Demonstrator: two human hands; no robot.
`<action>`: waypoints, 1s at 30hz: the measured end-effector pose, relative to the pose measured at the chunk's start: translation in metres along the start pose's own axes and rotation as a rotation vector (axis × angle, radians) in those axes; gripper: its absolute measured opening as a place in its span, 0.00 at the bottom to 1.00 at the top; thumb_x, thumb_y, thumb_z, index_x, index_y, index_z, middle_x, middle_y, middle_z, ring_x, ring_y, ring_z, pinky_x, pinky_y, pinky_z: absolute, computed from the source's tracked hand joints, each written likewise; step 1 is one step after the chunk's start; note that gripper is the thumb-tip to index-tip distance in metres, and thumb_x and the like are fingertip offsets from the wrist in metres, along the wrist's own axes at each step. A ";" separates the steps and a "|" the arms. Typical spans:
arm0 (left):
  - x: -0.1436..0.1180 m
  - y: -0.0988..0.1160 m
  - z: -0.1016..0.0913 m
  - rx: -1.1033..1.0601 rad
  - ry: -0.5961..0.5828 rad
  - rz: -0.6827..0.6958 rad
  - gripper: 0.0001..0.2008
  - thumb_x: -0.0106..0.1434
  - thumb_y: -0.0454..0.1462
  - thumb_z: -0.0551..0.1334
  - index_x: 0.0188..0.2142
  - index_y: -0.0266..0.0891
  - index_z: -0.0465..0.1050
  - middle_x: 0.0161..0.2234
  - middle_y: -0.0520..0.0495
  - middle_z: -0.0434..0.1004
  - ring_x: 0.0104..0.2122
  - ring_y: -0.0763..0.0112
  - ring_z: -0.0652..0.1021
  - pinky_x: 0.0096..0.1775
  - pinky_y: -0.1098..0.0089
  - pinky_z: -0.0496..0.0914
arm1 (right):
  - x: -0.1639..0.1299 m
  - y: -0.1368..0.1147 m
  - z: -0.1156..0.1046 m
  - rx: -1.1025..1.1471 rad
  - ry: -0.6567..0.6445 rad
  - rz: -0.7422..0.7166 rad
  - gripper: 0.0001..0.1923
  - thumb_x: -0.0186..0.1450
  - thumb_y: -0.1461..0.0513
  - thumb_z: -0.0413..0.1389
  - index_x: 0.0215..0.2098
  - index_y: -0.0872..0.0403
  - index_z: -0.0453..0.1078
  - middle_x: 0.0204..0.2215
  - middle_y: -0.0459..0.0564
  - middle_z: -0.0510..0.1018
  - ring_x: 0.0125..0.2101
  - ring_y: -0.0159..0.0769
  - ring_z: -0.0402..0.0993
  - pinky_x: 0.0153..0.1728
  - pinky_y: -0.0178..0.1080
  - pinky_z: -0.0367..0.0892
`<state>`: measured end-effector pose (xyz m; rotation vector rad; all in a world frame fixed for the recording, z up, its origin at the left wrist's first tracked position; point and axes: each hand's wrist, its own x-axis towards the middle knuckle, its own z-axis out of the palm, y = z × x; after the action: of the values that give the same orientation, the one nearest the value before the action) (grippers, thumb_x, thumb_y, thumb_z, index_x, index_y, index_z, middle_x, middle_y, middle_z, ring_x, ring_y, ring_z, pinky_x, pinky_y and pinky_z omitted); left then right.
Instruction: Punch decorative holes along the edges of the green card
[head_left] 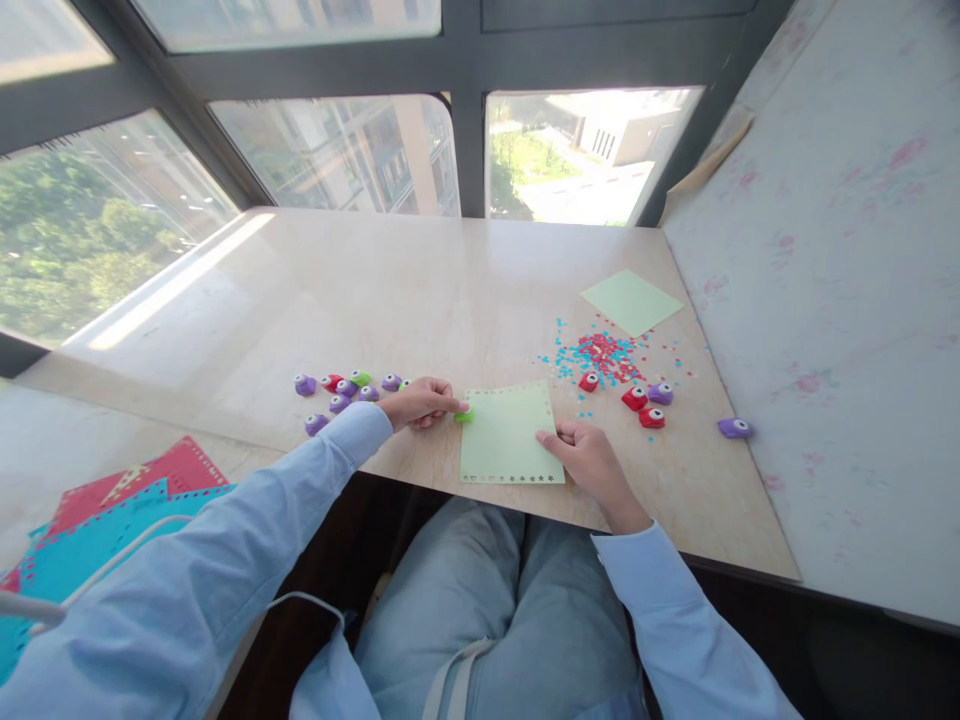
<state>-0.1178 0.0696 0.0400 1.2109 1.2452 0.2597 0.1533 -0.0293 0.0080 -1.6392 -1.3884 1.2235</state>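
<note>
A pale green sheet of paper (510,435) lies at the table's front edge, with small punched shapes along its bottom and top borders. My left hand (426,402) is closed on a bright green craft punch (465,413), which sits at the sheet's left edge. At the opposite side my right hand (581,452) pinches the sheet's right edge, thumb on top and fingers partly hidden. Several purple, red and green craft punches (340,403) stand in a cluster left of my left hand.
Red, blue and pale confetti (606,355) is scattered at the right, before another pale green sheet (634,302). Red punches (634,398) and a purple punch (735,428) stand nearby. Punched red paper (191,465) and blue paper (90,560) lie at the left. A papered wall (840,330) bounds the right.
</note>
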 end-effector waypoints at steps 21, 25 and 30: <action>0.036 0.054 0.018 0.849 -0.066 -0.258 0.12 0.44 0.35 0.67 0.17 0.39 0.63 0.14 0.49 0.63 0.21 0.67 0.69 0.26 0.67 0.64 | 0.001 -0.003 0.000 0.031 -0.012 0.046 0.20 0.59 0.50 0.57 0.34 0.59 0.78 0.28 0.51 0.81 0.28 0.41 0.75 0.25 0.35 0.64; 0.039 0.051 0.020 0.849 -0.048 -0.257 0.12 0.42 0.33 0.66 0.14 0.39 0.62 0.14 0.47 0.63 0.21 0.65 0.70 0.27 0.65 0.64 | 0.001 -0.001 0.001 0.003 0.022 0.017 0.18 0.59 0.51 0.57 0.31 0.59 0.78 0.22 0.48 0.78 0.25 0.37 0.71 0.23 0.34 0.60; 0.043 0.044 0.019 0.788 -0.008 -0.207 0.11 0.42 0.34 0.66 0.13 0.40 0.64 0.13 0.47 0.62 0.20 0.64 0.70 0.26 0.64 0.65 | 0.002 0.003 0.002 0.016 0.027 -0.001 0.18 0.59 0.51 0.58 0.29 0.58 0.77 0.20 0.47 0.75 0.24 0.36 0.69 0.23 0.34 0.59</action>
<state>-0.0664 0.1085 0.0473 1.7171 1.5087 -0.4331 0.1528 -0.0281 0.0045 -1.6378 -1.3598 1.2049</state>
